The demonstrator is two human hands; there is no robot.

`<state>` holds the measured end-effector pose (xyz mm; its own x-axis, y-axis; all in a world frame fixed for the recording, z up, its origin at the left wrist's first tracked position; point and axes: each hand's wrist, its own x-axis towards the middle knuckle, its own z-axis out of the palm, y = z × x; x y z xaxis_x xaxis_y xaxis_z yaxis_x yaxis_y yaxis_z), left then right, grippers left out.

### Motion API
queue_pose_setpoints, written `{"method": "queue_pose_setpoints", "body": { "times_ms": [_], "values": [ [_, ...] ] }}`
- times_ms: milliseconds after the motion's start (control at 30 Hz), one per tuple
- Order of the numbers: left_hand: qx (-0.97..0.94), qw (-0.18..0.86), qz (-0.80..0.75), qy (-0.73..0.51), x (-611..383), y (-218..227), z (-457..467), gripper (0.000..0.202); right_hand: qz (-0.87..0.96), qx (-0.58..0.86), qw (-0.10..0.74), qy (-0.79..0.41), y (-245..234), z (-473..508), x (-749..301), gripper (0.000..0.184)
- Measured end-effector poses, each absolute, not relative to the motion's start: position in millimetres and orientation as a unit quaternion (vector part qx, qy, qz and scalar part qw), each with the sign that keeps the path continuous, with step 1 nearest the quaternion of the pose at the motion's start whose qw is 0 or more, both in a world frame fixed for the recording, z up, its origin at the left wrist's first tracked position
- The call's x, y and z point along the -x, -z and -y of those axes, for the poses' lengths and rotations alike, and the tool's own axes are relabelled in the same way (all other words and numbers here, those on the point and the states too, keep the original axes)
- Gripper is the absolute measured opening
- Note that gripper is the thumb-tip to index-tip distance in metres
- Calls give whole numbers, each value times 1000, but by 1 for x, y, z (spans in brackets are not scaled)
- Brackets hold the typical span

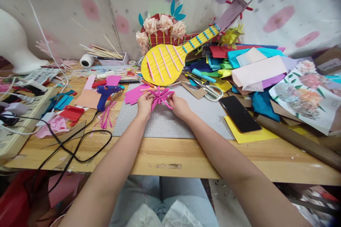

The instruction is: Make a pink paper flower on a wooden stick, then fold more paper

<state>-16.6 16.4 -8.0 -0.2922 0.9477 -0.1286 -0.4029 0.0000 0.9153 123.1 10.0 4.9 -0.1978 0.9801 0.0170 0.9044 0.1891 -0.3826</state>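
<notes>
Fingers of the left hand (144,105) are pinching one side of a magenta paper flower (160,96); those of the right hand (180,106) are gripping its opposite side, so it is sitting between them. Holding lightly and spreading strips evenly should likely keep the creases crisp. Beneath the fingers a grey cutting mat (165,126) is lying; leftward a blue glue gun (104,96) is resting, rightward scissors (214,93), and beyond, a yellow paper instrument (163,64) is leaning.
</notes>
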Motion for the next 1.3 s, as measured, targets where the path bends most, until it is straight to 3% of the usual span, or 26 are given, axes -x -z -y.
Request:
{"method": "queue_pose_setpoints", "body": {
  "times_ms": [367, 467, 600, 733, 867, 1067, 1300],
  "values": [
    [-255, 561, -453, -645, 20, 2, -12, 17, 775, 555, 185, -239, -4, -11, -127, 33],
    [-249, 561, -452, -647, 21, 1, -12, 20, 747, 580, 263, -191, 1, -11, -126, 36],
    [-261, 552, -458, -647, 19, 2, -12, 25, 746, 525, 403, -65, 2, -10, -127, 60],
    [-278, 549, -458, -641, 15, 2, -10, 32, 820, 427, 377, -48, -3, -6, -124, 50],
    [-281, 571, -455, -622, 12, -1, -6, 32, 797, 441, 404, -80, -3, -6, -118, 34],
    [-238, 590, -483, -602, 8, -6, -6, 25, 710, 493, 459, -206, 6, -16, -117, 34],
    [-222, 590, -499, -595, 6, -6, -8, 25, 682, 508, 459, -258, 9, -18, -116, 38]
  ]
}}
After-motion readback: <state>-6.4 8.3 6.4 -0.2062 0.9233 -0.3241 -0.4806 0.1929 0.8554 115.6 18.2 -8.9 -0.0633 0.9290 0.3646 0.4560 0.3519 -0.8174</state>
